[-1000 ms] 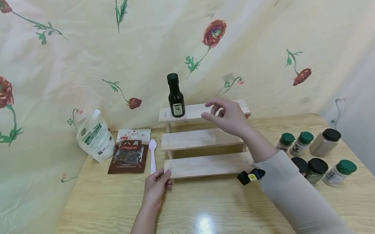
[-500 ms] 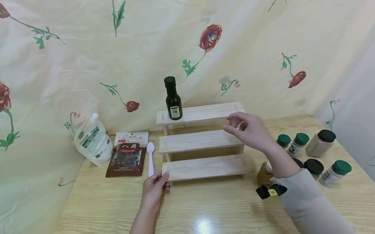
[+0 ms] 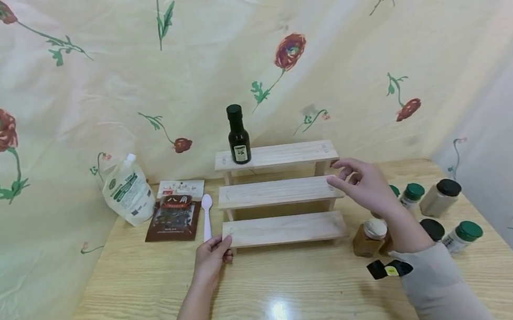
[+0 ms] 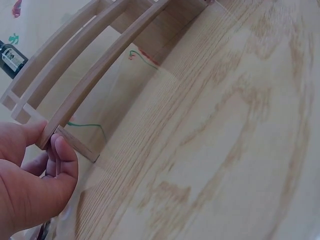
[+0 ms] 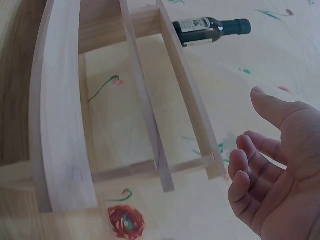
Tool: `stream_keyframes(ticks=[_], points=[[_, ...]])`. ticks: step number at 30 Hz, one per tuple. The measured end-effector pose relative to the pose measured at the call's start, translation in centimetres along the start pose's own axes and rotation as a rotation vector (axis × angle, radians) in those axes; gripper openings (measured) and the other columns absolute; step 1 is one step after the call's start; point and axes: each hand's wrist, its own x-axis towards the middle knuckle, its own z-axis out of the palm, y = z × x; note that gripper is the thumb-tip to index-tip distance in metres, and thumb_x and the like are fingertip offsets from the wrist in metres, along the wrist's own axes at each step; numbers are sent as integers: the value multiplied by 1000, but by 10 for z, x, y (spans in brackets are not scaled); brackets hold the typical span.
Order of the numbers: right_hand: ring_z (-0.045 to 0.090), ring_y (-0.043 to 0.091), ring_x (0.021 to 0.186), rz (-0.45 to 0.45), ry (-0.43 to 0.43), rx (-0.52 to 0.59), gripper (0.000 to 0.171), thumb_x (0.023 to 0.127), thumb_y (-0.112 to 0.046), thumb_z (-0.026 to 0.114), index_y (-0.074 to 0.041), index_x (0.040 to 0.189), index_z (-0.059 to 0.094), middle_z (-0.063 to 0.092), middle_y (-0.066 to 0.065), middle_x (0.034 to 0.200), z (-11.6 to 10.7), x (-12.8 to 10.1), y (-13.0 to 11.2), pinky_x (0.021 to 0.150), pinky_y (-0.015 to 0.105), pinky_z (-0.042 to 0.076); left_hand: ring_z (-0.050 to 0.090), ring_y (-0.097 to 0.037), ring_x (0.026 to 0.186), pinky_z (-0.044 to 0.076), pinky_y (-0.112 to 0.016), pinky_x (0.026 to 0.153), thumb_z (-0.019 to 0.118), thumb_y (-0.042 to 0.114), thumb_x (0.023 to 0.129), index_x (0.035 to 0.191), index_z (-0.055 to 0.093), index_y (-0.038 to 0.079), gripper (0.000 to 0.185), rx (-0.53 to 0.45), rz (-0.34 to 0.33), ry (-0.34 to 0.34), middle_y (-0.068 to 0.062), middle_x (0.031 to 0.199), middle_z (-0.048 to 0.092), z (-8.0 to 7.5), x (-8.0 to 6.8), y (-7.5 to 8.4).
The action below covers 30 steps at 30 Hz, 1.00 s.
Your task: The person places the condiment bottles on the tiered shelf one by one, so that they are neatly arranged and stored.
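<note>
Rack one bottle in, jars not yet shelved.

Your left hand (image 3: 212,257) pinches the front left corner of the stepped wooden rack (image 3: 280,191); only the dark bottle (image 3: 238,134) stands on its top step. Your right hand (image 3: 365,185) hovers empty, fingers loosely spread, above the jars (image 3: 415,216) on the table (image 3: 272,295) beside the rack's right end, touching none.

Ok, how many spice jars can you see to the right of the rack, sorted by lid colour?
Right of the pale three-step wooden rack:
Green-lidded clear jars: 3
Black-lidded clear jars: 2
White-lidded amber jar: 1
Total: 6 visible; more may be hidden.
</note>
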Motion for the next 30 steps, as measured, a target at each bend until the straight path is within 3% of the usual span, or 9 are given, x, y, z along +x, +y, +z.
stream_keyframes(ticks=[7,16,30], points=[[58,21,69,44,3,-61,43,98,-39,68,-9,129,63,62,6,95,-8,-9,12,50,28,47,60,-9,65,54,-17,56,66,6,99,126,55,-18,38,-7,-1,5,-5,80,63,0,1,-2],[58,18,67,81,21,-70,47,99,-42,66,-9,132,62,62,9,99,-16,-16,23,41,30,47,60,-10,66,54,-17,56,67,8,99,126,56,-17,38,4,-4,4,-5,80,63,1,-1,1],[59,17,66,99,82,-142,46,101,-41,63,-6,130,62,64,13,100,-32,-24,45,47,29,48,60,-10,65,54,-17,56,66,7,99,125,56,-17,37,-14,-2,0,-4,78,63,1,-1,1]])
